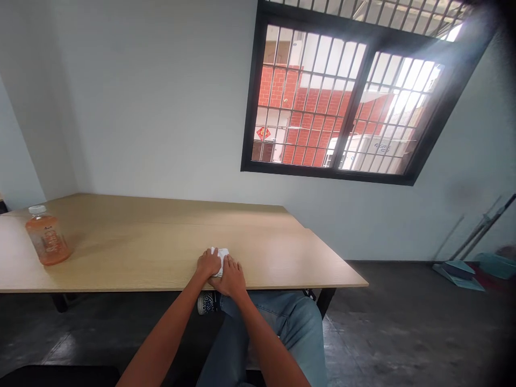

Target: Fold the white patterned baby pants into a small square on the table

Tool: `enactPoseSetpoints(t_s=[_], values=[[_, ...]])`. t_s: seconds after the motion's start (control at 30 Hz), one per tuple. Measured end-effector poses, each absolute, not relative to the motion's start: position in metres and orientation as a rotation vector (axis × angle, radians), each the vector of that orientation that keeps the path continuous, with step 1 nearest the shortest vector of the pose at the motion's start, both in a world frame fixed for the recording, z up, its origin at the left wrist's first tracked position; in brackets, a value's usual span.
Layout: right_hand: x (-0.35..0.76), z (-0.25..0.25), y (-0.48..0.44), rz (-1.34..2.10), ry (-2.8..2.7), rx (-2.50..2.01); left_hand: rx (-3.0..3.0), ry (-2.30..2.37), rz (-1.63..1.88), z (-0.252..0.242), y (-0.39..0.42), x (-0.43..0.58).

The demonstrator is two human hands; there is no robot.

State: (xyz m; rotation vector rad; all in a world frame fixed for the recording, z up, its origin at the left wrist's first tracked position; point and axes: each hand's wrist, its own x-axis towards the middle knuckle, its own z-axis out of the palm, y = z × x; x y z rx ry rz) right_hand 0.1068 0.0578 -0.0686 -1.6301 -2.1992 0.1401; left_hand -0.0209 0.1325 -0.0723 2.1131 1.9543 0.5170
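Observation:
A small white packet (221, 253), perhaps tissues, lies at the front edge of the table between my two hands. My left hand (208, 263) grips it from the left side, fingers curled over it. On the other side my right hand (231, 277) holds it with the fingers bent over its right part and the thumb low near the table's edge. Much of the packet is covered by my hands, so its markings and exact kind cannot be made out.
The light wooden table (141, 236) spans the front. A bottle of orange drink (50, 239) with a white cap stands at its left. Beyond are a wall and a barred window (338, 102). A dustpan (458, 271) sits on the floor at right.

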Motion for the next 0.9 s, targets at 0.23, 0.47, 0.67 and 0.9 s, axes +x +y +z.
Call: enactPoseSetpoints(t_s=[0.23, 0.47, 0.67, 0.9], values=[[0.106, -0.069, 0.056, 0.162, -2.189, -1.618, 2.220, 2.084, 0.406, -0.052, 0.122, -0.015], [0.107, -0.067, 0.055, 0.119, -2.201, -1.589, 2.826, 1.349, 0.553, -0.055, 0.118, -0.023], [0.106, -0.071, 0.050, 0.094, -2.179, -1.590, 2.799, 1.407, 0.468, -0.065, 0.123, -0.027], [0.117, -0.087, 0.003, 0.072, -2.169, -1.588, 2.751, 1.505, 0.407, -0.067, 0.124, -0.018]])
